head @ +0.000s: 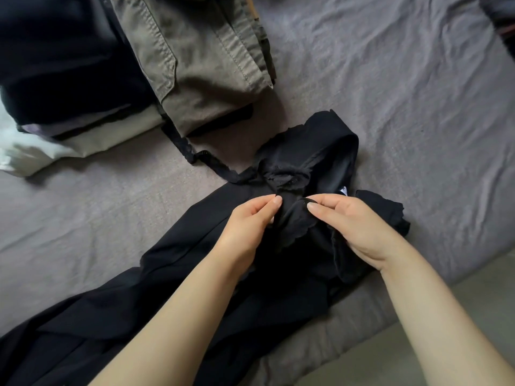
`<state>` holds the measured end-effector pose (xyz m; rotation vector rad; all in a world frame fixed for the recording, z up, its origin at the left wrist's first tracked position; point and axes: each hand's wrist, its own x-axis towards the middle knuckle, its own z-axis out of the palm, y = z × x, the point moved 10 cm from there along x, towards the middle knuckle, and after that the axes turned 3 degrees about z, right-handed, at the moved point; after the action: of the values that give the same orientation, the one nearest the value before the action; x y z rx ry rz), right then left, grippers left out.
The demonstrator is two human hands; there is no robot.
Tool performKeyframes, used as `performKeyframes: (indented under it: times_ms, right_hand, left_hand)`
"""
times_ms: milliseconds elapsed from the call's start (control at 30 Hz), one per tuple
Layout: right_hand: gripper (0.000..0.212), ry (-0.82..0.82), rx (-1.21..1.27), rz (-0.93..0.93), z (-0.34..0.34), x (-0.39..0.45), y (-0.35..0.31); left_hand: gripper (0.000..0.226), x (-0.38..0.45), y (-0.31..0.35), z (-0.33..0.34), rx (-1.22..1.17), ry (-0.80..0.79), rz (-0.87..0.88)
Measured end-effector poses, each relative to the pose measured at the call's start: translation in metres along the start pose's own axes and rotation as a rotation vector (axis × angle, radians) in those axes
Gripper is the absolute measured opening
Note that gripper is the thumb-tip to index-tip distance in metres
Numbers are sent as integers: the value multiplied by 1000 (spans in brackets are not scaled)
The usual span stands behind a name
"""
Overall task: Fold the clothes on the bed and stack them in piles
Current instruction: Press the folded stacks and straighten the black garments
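A black garment (178, 246) with lace trim lies crumpled across the grey bed sheet (404, 107), stretching from the lower left to the middle. A black lace strap (200, 157) runs from it toward the folded clothes. My left hand (248, 224) pinches a fold of the black fabric near the lace. My right hand (351, 227) pinches the scalloped lace edge just beside it. Both hands sit close together over the garment's upper part.
Folded olive-green trousers (200, 59) lie at the top centre. To their left stands a pile with dark navy clothes (61, 57) on top of white ones (41, 151). The bed's edge (362, 330) runs along the lower right, with floor beyond.
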<state>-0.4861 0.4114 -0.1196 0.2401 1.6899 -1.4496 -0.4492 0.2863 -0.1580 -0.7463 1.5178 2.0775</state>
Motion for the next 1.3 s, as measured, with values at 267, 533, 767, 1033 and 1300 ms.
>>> performKeyframes:
  times_ms: [267, 533, 767, 1033, 1300]
  right_hand:
    - [13, 246, -252, 108, -24, -4, 15]
    - [16, 315, -396, 18, -17, -6, 7]
    - [11, 264, -350, 9, -6, -7, 10]
    - [12, 647, -279, -316, -31, -53, -10]
    - [21, 402, -231, -83, 84, -63, 89]
  left_hand:
    - [24, -4, -14, -11, -153, 43, -70]
    - [16, -7, -10, -10, 13, -25, -18]
    - [18, -11, -19, -17, -107, 53, -52]
    - [15, -15, -11, -20, 109, 164, 71]
    - [26, -1, 11, -19, 193, 316, 167]
